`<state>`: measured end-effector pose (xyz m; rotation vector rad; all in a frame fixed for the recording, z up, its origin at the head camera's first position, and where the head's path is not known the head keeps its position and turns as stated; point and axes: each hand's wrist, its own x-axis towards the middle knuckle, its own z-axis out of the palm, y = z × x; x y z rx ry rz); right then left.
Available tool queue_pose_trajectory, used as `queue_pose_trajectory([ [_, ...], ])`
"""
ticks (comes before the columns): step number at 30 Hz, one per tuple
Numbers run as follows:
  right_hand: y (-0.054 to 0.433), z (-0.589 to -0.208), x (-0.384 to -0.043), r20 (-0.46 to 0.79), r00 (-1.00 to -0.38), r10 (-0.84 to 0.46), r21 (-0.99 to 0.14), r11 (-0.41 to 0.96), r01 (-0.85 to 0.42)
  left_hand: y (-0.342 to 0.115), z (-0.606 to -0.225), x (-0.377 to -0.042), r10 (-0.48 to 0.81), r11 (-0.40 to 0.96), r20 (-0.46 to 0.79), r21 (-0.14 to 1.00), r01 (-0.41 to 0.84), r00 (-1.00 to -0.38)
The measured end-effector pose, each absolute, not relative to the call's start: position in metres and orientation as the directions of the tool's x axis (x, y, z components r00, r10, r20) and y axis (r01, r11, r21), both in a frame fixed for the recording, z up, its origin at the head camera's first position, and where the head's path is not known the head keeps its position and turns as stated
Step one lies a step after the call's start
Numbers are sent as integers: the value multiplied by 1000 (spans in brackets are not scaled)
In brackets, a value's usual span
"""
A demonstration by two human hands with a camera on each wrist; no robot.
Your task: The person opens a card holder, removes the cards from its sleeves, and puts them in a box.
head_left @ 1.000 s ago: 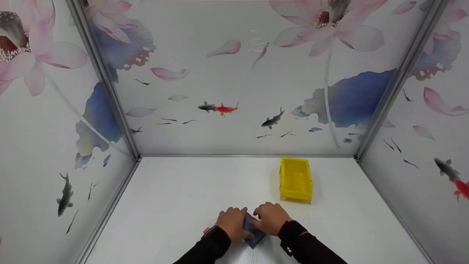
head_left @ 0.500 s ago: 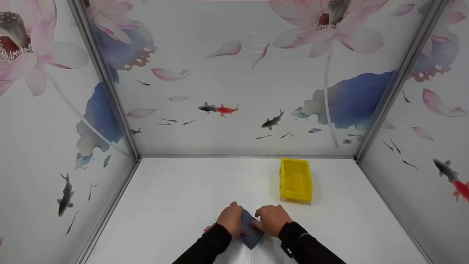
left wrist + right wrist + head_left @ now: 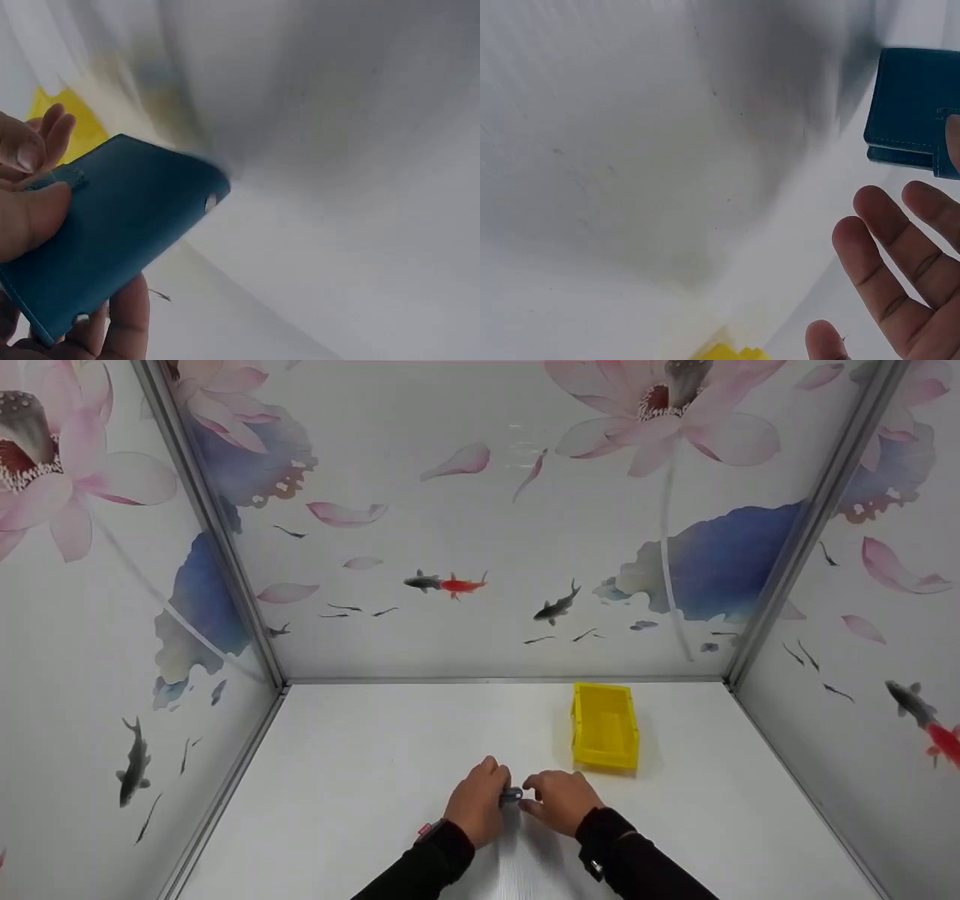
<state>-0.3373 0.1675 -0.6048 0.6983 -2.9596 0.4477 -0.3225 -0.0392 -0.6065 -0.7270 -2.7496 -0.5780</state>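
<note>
Tabletop: back wall behind; left wall and right wall at its sides. Bin: on tabletop, right of centre, near back wall, beyond right hand. Wallet: in left hand, left of right hand, before bin.

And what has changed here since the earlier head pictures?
The blue wallet, held in the left hand, has turned from showing its broad face to nearly edge-on in the head view, and has shifted slightly away from the person. The right hand is still close beside it; whether it touches the wallet now, I cannot tell. The yellow bin has stayed in place.
</note>
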Motion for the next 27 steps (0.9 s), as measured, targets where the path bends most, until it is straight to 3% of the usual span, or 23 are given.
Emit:
queue_pose_trajectory([
  [4, 168, -606, -337, 132, -891, -435, -270, 849, -454, -40, -619, -320, 468, 806, 335, 218, 550, -818],
  [10, 164, -606, -335, 40, -891, -453, -373, 820, -434, -42, -635, -314, 490, 799, 249, 256, 545, -835],
  [17, 150, -606, -339, 34, -875, -484, -305, 828, -470, -54, -636, -319, 429, 786, 150, 425, 450, -891],
  [21, 140, -603, -345, 47, -847, -529, -261, 812, -522, -59, -638, -330, 381, 811, 188, 401, 425, -905],
  [27, 130, -606, -353, 62, -787, -614, -184, 768, -613, -59, -638, -339, 439, 804, 154, 373, 463, -885],
])
